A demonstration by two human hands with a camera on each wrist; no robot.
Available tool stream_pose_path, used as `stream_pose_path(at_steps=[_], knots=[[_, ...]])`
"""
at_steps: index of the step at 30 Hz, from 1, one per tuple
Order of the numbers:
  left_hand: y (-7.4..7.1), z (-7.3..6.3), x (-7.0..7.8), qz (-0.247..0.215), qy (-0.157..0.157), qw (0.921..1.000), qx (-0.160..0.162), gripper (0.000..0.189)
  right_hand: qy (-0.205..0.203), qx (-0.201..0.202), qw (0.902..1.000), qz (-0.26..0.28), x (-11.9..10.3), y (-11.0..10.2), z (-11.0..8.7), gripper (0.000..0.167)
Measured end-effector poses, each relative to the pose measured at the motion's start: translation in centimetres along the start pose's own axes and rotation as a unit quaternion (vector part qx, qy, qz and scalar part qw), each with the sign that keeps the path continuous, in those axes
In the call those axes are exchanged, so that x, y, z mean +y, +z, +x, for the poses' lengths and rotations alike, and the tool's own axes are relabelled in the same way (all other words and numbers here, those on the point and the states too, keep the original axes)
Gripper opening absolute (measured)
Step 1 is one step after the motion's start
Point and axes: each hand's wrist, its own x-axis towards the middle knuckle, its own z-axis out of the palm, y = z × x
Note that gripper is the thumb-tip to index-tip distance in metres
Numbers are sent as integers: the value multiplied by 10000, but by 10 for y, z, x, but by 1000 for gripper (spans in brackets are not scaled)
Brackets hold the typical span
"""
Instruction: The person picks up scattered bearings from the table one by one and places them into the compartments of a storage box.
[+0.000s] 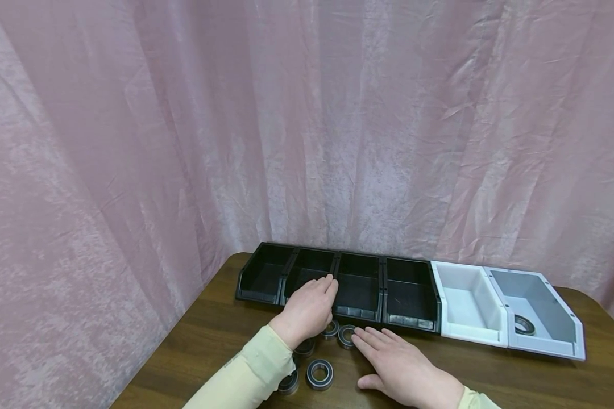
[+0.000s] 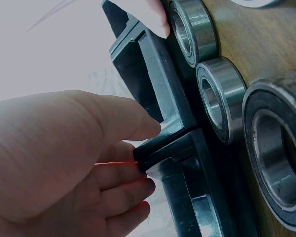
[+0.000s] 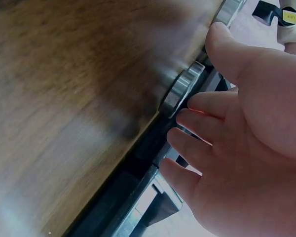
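Observation:
Several black storage bins (image 1: 359, 311) stand in a row. My left hand (image 1: 307, 307) is over the second and third from the left. In the left wrist view its thumb and index finger pinch the adjoining walls (image 2: 165, 140) between them, the index fingertip partly hidden behind. My right hand (image 1: 396, 363) is spread flat over the table, palm down, its fingertips beside a ball bearing (image 1: 345, 339). More steel bearings with dark seals lie before the bins: one bearing (image 1: 330, 334) beside the first, another (image 1: 319, 385) nearer me, others partly hidden by my left arm.
A white bin (image 1: 491, 336) and a grey bin (image 1: 568, 346) continue the row to the right. One bearing (image 1: 524, 333) lies inside the grey bin. The row stands along the back of the brown wooden table (image 1: 194, 341), with a pink curtain (image 1: 337, 142) behind it.

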Motion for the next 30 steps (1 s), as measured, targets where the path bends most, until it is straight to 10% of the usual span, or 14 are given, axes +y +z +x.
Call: stream_pose_path(at_steps=[30], knots=[[3,1,-1,52,32,10000,28,56,-306,-53,9995,31,6,2,-13,79]])
